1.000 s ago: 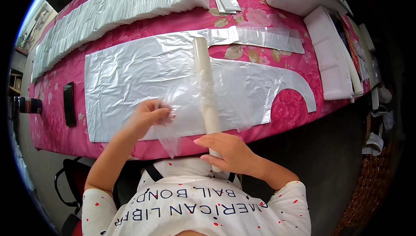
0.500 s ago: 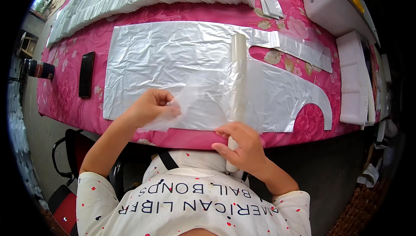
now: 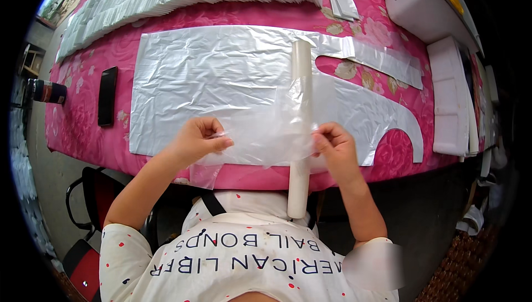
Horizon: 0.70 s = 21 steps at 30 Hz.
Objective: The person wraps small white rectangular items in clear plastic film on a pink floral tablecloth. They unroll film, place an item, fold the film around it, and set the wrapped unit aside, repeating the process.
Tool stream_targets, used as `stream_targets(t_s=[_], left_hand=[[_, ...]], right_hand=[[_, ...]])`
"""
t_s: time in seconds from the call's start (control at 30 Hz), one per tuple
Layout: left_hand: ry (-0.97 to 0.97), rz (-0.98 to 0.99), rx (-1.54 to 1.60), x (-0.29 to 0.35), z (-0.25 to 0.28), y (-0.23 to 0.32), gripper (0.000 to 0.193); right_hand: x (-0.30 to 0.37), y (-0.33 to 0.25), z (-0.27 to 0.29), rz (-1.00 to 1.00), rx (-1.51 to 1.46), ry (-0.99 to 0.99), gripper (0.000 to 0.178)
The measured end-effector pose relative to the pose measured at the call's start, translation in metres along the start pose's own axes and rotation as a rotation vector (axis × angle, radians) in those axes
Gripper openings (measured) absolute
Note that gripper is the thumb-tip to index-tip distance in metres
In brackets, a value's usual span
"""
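Leaving the roll end (image 3: 298,205), your right hand (image 3: 337,147) is now pinching clear film (image 3: 263,144), so your left hand (image 3: 200,138) is not pinching alone.

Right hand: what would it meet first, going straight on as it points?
Besides the clear film it pinches, the right hand would probably meet the pale roll, or pass above; depth is unclear.
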<state>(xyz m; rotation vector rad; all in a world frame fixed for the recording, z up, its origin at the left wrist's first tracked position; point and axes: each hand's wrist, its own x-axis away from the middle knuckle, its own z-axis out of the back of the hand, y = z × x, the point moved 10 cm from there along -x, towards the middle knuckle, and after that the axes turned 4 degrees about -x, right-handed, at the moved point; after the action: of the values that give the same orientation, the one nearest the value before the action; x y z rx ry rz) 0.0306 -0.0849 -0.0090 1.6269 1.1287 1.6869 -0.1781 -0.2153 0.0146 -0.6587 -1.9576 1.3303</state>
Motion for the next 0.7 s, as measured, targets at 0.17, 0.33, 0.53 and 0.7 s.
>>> stream_targets(t_s=[0.17,0.33,0.53,0.7], left_hand=[[0.168,0.017,-0.081,0.001,0.062,-0.01,0.013],[0.255,0.042,-0.224,0.003,0.101,-0.014,0.012],[0.328,0.029,-0.366,0.006,0.113,-0.01,0.014],[0.404,-0.022,-0.753,0.01,0.145,-0.003,0.016]], right_hand=[[0.015,-0.04,0.193,0.13,0.358,0.43,0.009],[0.135,-0.15,0.349,0.583,0.779,1.19,0.018],[0.09,-0.073,0.085,0.249,1.05,0.478,0.02],[0.08,0.028,-0.014,-0.206,1.145,-0.109,0.049]])
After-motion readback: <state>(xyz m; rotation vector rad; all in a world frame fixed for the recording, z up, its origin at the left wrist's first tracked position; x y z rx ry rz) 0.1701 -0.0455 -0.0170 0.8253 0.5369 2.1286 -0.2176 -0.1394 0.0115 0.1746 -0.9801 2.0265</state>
